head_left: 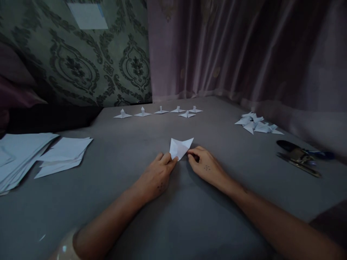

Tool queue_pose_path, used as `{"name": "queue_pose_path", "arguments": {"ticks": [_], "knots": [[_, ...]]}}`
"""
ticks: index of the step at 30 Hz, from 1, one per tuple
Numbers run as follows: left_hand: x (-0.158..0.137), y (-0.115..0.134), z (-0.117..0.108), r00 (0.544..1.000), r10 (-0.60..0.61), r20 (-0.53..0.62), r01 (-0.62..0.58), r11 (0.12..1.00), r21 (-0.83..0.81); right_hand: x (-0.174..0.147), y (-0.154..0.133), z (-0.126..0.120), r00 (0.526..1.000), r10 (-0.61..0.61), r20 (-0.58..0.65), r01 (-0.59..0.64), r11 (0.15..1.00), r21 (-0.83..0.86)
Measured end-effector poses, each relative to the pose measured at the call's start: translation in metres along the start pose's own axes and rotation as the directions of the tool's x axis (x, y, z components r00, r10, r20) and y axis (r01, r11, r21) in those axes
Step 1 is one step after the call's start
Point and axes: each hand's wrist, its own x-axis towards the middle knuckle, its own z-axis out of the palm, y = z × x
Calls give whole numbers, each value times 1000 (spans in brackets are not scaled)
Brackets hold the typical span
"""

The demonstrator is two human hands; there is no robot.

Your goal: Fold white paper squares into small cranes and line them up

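Observation:
A small piece of folded white paper [181,147] is between my hands, above the middle of the grey table. Two of its points stick up at the far side. My left hand [159,171] pinches its lower left part, thumb and fingers pressed together. At its right edge, my right hand [204,164] holds the paper in a pinch between thumb and index finger. The fingertips cover part of the lower folds.
Several folded paper figures [187,114] stand in a row at the back of the grey table [130,144]. More folded pieces [255,123] lie heaped at the right, near a stapler-like tool [299,157]. Paper sheets [24,155] and smaller cut sheets [66,150] lie left.

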Motion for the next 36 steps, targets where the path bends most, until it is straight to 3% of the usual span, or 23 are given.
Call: {"name": "queue_pose_path", "arguments": {"ticks": [7,14,19,36], "knots": [[0,1,1,1000,-12,8,11,999,46,-7,-1,8,994,-104,-21,106,985,138],[-3,3,-1,1000,-17,22,16,998,55,-14,-3,6,989,-149,20,144,977,159],[-5,3,0,999,-34,16,33,998,51,-14,-2,6,993,-118,24,112,978,175],[-5,7,-4,998,-61,33,56,988,142,-14,2,5,981,-189,38,177,962,206]]}}
